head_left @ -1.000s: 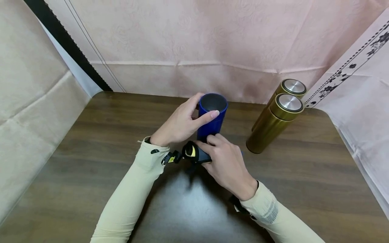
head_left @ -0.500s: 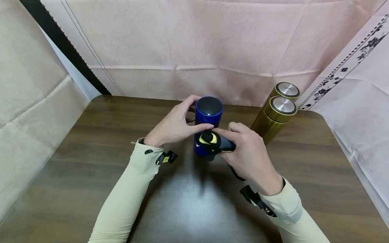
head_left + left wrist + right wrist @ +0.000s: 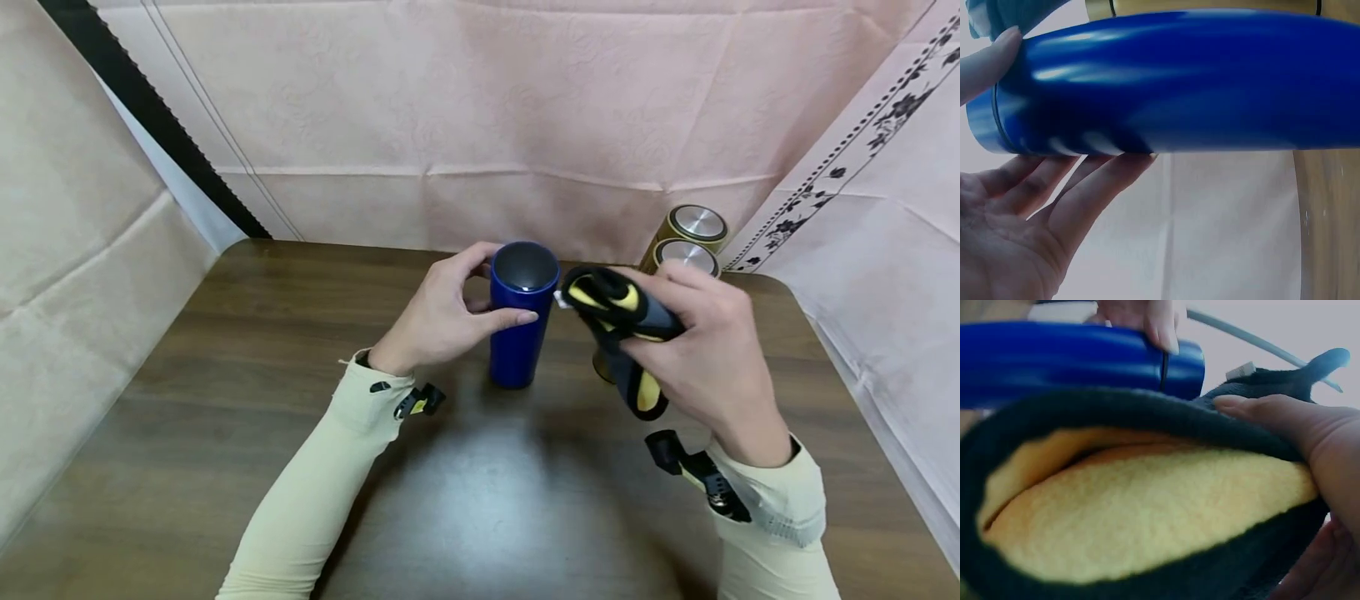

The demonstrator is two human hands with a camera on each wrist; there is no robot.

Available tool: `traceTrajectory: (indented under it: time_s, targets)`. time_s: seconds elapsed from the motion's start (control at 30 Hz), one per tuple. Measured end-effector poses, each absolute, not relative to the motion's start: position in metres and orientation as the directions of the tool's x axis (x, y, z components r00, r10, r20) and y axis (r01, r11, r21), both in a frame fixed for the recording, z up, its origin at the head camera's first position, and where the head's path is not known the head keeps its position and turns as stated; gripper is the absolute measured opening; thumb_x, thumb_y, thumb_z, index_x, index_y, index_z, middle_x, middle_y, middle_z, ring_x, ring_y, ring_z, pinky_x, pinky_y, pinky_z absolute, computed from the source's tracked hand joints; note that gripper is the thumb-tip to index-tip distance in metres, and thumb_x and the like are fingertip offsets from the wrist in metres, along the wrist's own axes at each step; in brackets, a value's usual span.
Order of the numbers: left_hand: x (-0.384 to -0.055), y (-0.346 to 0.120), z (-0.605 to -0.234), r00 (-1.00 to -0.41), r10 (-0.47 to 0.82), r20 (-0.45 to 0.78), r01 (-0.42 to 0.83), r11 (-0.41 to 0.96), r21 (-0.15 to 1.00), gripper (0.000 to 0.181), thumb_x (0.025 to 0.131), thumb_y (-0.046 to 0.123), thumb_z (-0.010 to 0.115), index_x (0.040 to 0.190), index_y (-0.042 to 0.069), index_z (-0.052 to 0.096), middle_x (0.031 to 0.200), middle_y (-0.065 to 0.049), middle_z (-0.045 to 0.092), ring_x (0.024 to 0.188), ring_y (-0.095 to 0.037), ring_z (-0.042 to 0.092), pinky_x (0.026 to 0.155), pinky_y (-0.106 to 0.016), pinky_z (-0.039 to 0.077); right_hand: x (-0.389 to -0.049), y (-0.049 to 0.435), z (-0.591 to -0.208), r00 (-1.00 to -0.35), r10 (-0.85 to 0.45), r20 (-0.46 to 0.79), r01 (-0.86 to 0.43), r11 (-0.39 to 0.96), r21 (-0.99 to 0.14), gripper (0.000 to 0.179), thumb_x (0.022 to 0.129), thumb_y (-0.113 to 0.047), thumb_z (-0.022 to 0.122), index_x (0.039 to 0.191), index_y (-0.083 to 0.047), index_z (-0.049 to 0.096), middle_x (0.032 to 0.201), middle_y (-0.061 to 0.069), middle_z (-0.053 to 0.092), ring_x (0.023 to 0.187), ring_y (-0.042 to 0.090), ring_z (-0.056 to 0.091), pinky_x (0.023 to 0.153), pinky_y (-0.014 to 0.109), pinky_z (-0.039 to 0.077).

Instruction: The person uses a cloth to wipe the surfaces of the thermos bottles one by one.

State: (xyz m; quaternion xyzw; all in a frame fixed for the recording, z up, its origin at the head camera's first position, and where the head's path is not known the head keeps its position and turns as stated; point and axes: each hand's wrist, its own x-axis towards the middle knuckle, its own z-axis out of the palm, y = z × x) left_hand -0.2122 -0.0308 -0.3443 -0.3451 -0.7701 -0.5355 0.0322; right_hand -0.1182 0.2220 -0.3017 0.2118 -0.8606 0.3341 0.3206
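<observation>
Upright on the table stands a blue thermos flask (image 3: pixel 517 354) with a dark round top. My left hand (image 3: pixel 442 312) holds it near the top, thumb on the near side and fingers behind; the left wrist view shows the fingers (image 3: pixel 1094 194) against the blue wall. To its right, my right hand (image 3: pixel 716 358) grips a folded cleaning cloth (image 3: pixel 630 358), dark grey-blue on one face and yellow on the other. In the right wrist view the cloth (image 3: pixel 1147 512) bulges in a loop with its fuzzy yellow side showing. The cloth appears apart from the flask.
Two gold flasks with silver lids stand at the back right, the rear one (image 3: pixel 699 222) and the nearer one (image 3: pixel 686 252), partly hidden by my right hand and the cloth. A wooden table (image 3: pixel 300 358) lies beneath, with pale cloth curtains (image 3: pixel 450 100) behind and beside it.
My right hand has moved right and up with the cloth, away from the blue flask. My left hand still holds the flask at nearly the same spot.
</observation>
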Motion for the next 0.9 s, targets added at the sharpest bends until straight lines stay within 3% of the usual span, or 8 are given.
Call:
traceTrajectory:
  time_s: [0.17, 0.43, 0.7, 0.9]
  targets:
    - [-0.202, -0.014, -0.348, -0.741, 0.5, 0.449, 0.58, 0.14, 0.802, 0.057, 0.083, 0.03, 0.087, 0.131, 0.018, 0.061, 0.118, 0.006, 0.07, 0.106, -0.007, 0.067, 0.082, -0.029, 0.062, -0.117, 0.228, -0.293, -0.688, -0.012, 0.726, -0.535, 0.685, -0.495, 0.038, 0.072, 0.007, 0.08, 0.105, -0.011, 0.081, 0.07, -0.005, 0.052, 0.064, 0.001, 0.042, 0.055, 0.018, 0.029]
    - [-0.192, 0.019, -0.354, -0.708, 0.533, 0.464, 0.601, 0.109, 0.792, 0.061, 0.084, 0.032, 0.085, 0.136, 0.015, 0.058, 0.127, 0.004, 0.068, 0.112, -0.005, 0.065, 0.086, -0.024, 0.06, -0.11, 0.222, -0.277, -0.658, 0.116, 0.744, -0.516, 0.65, -0.557, 0.017, 0.074, -0.004, 0.088, 0.089, -0.002, 0.08, 0.067, -0.014, 0.046, 0.064, 0.001, 0.039, 0.057, 0.02, 0.024]
    - [-0.187, 0.046, -0.35, -0.705, 0.54, 0.46, 0.619, 0.153, 0.77, 0.064, 0.083, 0.033, 0.087, 0.137, 0.016, 0.057, 0.127, 0.004, 0.067, 0.108, -0.002, 0.062, 0.079, -0.02, 0.059, -0.11, 0.228, -0.269, -0.595, 0.31, 0.741, -0.48, 0.603, -0.638, 0.023, 0.073, -0.008, 0.089, 0.078, 0.009, 0.074, 0.066, -0.023, 0.051, 0.064, 0.0, 0.043, 0.061, 0.018, 0.028]
    - [-0.182, 0.062, -0.349, -0.664, 0.603, 0.443, 0.659, 0.191, 0.728, 0.065, 0.085, 0.035, 0.085, 0.138, 0.012, 0.055, 0.128, 0.001, 0.066, 0.111, -0.005, 0.063, 0.096, -0.016, 0.051, -0.108, 0.232, -0.264, -0.553, 0.425, 0.717, -0.358, 0.656, -0.665, 0.026, 0.076, -0.016, 0.087, 0.082, 0.007, 0.076, 0.066, -0.022, 0.044, 0.065, -0.003, 0.039, 0.061, 0.017, 0.025]
